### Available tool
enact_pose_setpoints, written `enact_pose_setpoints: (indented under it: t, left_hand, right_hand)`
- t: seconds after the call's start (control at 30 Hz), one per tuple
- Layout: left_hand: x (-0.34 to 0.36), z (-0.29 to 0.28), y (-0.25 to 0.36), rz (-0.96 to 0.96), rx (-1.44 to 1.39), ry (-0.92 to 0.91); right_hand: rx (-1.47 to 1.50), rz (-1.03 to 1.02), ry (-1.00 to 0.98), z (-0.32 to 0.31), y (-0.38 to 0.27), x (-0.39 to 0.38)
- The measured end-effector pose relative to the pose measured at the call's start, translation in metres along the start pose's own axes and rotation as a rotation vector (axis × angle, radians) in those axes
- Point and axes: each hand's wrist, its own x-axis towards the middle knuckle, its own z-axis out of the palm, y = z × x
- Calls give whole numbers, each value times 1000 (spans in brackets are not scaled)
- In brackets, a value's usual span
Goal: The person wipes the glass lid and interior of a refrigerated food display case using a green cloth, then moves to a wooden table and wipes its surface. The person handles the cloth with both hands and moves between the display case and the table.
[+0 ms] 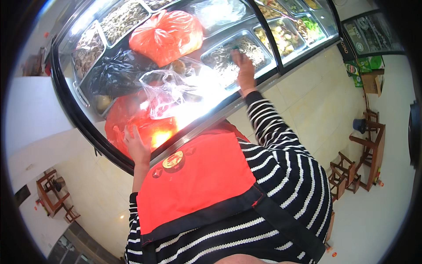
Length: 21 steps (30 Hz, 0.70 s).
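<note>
My right hand [245,70] reaches over a metal tray [205,58] of thin whitish strips [228,53], which could be small dried fish. Its fingers look closed around something small and dark green, too blurred to name. Low on the left, my left hand [137,143] lies against a red plastic bag [127,114], its fingers stretched and somewhat apart. What this bag holds is hidden. Between the hands, a clear plastic bag [165,94] lies crumpled under strong glare. Behind it are a black plastic bag [116,72] and a full, knotted orange-red bag [167,37].
The glass-sided display case [281,39] has a dark curved frame and a metal front edge [211,121]. Further trays hold brownish pieces [121,22], yellowish chunks [281,35] and greens [311,27]. Wooden stools [345,176] stand to the right, with green boxes [362,66] beyond the case.
</note>
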Motion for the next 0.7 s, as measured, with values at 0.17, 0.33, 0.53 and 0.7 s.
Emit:
enact_pose_setpoints:
  t: [0.17, 0.33, 0.53, 0.7]
  left_hand:
    - [-13, 17, 21, 83, -54, -36]
    - [11, 33, 57, 236, -138, -39]
    - [20, 33, 73, 308, -99, -42]
    - [23, 48, 72, 332, -116, 12]
  right_hand:
    - [-630, 484, 106, -33, 69, 18]
    - [-448, 217, -13, 7, 27, -31]
    - [-513, 374, 32, -40, 67, -10]
    - [-532, 470, -34, -25, 59, -5]
